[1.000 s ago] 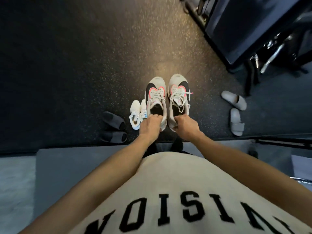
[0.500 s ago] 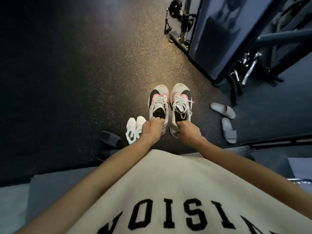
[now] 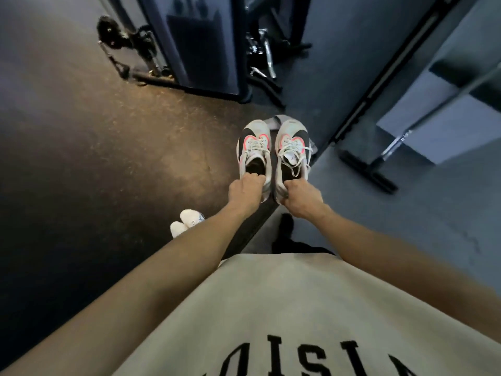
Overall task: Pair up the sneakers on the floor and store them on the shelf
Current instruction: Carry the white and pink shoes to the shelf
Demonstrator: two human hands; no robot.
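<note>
Two matching sneakers, white and grey with black panels and pink trim, hang side by side in front of me, toes pointing away. My left hand (image 3: 245, 191) grips the heel collar of the left sneaker (image 3: 254, 147). My right hand (image 3: 300, 196) grips the heel collar of the right sneaker (image 3: 292, 147). Both shoes are lifted off the dark speckled floor (image 3: 108, 147). A pair of small white sneakers (image 3: 187, 222) lies on the floor below my left forearm, partly hidden by it.
A dark gym machine frame (image 3: 195, 50) with a cable pulley (image 3: 113, 36) stands ahead on the left. Chrome bars (image 3: 263, 55) lie behind it. A black rail (image 3: 379, 85) runs diagonally on the right, beside grey steps (image 3: 447, 104). A grey slide (image 3: 275, 121) peeks from behind the held sneakers.
Both hands have lifted the sneaker pair off the floor, and my view has swung right, toward the rail and steps. The small white sneakers and slides have slid back and left in view.
</note>
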